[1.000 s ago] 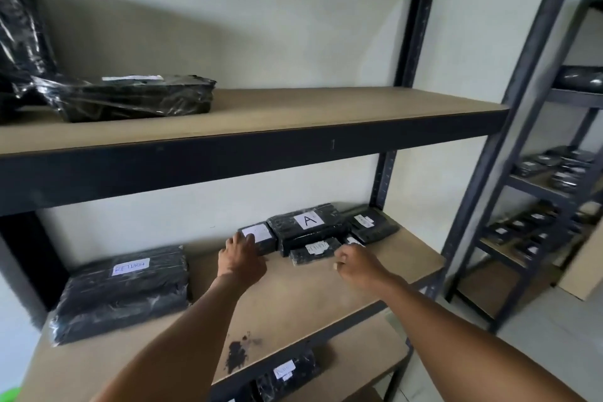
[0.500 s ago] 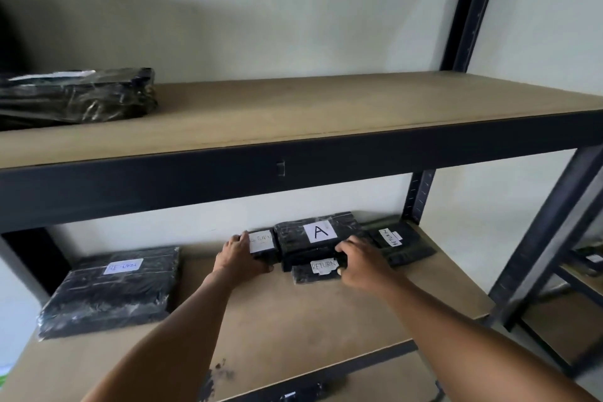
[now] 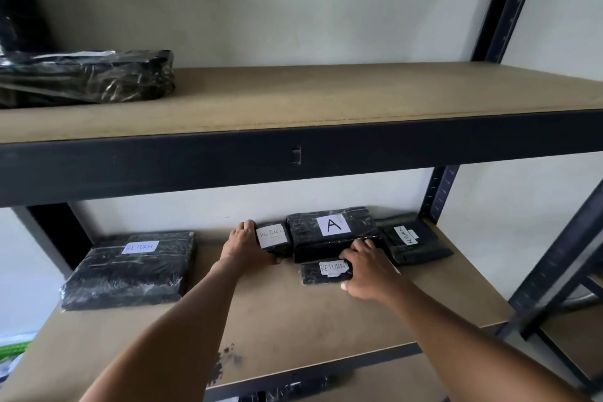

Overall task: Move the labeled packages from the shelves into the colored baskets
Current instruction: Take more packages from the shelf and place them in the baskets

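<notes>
Several black-wrapped packages lie at the back of the middle shelf (image 3: 293,313). My left hand (image 3: 243,246) grips a small package labeled RETURN (image 3: 273,237) by its left side. My right hand (image 3: 367,269) grips the right end of a flat RETURN package (image 3: 326,272) lying in front. Between them sits a bigger package labeled A (image 3: 331,232). Right of it lies another RETURN package (image 3: 412,241). A large RETURN package (image 3: 130,268) rests at the shelf's left.
The upper shelf (image 3: 326,98) carries a black-wrapped package (image 3: 88,77) at its left. Black uprights (image 3: 509,3) frame the rack; a second rack (image 3: 561,271) stands to the right. Something green (image 3: 13,347) shows at the lower left edge.
Both hands reached the back of the shelf and closed on the two small RETURN packages. The camera moved closer and turned left.
</notes>
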### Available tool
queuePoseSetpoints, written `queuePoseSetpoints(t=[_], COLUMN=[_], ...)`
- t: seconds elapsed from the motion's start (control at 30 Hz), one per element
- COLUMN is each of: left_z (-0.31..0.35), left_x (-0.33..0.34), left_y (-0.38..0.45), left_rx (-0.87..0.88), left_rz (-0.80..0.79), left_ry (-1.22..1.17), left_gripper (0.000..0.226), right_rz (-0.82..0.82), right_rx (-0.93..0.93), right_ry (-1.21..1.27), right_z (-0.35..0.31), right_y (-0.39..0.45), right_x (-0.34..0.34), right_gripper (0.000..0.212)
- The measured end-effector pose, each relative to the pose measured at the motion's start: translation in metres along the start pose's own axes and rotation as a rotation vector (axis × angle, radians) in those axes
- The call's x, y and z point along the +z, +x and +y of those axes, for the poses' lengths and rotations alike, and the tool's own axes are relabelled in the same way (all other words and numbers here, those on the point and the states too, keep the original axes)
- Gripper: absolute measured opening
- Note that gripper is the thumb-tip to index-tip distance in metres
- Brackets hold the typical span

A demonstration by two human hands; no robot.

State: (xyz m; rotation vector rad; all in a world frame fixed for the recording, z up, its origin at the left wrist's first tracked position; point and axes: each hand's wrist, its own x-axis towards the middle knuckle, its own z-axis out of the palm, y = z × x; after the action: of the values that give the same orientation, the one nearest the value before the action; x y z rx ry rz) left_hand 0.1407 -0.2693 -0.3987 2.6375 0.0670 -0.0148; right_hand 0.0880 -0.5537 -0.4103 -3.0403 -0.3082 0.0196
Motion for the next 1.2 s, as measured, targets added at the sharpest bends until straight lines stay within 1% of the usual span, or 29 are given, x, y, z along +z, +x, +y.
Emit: queuePoseSetpoints(t=[0.07,0.13,0.2,0.27,0.37,0.43,0.53,0.67,0.8,1.0,1.2], left_z=[-0.004,-0.009,-0.015,-0.02,-0.028,-0.034,-0.046,-0.061,-0.065,-0.05,-0.036], left_x=[-0.002,-0.004,-0.007,-0.014,-0.029,-0.039,-0.048,-0.05,-0.053,-0.056,-0.055], left_y=[-0.007,-0.016,-0.025,-0.033,-0.047,-0.059,-0.078,-0.102,-0.118,-0.135,-0.139], left_rx=[0.015,0.061,0.145,0.247,0.359,0.403,0.416,0.43,0.498,0.624,0.648], left_rz=[0.014,0.041,0.107,0.206,0.31,0.358,0.4,0.4,0.391,0.364,0.331], left_ry=[-0.009,-0.023,0.004,0.034,-0.004,-0.052,-0.129,-0.175,-0.211,-0.214,-0.226], left_gripper=[0.091,0.1,0.107,0.102,0.095,0.093,0.092,0.092,0.094,0.098,0.099], right_rz=[0.011,0.017,0.027,0.03,0.042,0.056,0.084,0.11,0.096,0.106,0.104], right_rx=[-0.005,-0.002,0.008,0.023,0.055,0.07,0.076,0.109,0.165,0.189,0.195], right_ry=[0.017,0.056,0.083,0.098,0.13,0.139,0.136,0.128,0.133,0.138,0.144], right_z=[-0.002,-0.005,-0.005,-0.006,-0.009,-0.013,-0.02,-0.027,-0.031,-0.033,-0.033], right_y=[-0.002,-0.004,-0.006,-0.008,-0.01,-0.013,-0.017,-0.024,-0.025,-0.024,-0.026], right_x=[0.003,0.006,0.008,0.009,0.011,0.011,0.01,0.014,0.014,0.018,0.018], right_gripper=[0.06,0.058,0.058,0.058,0.058,0.057,0.056,0.057,0.058,0.058,0.056])
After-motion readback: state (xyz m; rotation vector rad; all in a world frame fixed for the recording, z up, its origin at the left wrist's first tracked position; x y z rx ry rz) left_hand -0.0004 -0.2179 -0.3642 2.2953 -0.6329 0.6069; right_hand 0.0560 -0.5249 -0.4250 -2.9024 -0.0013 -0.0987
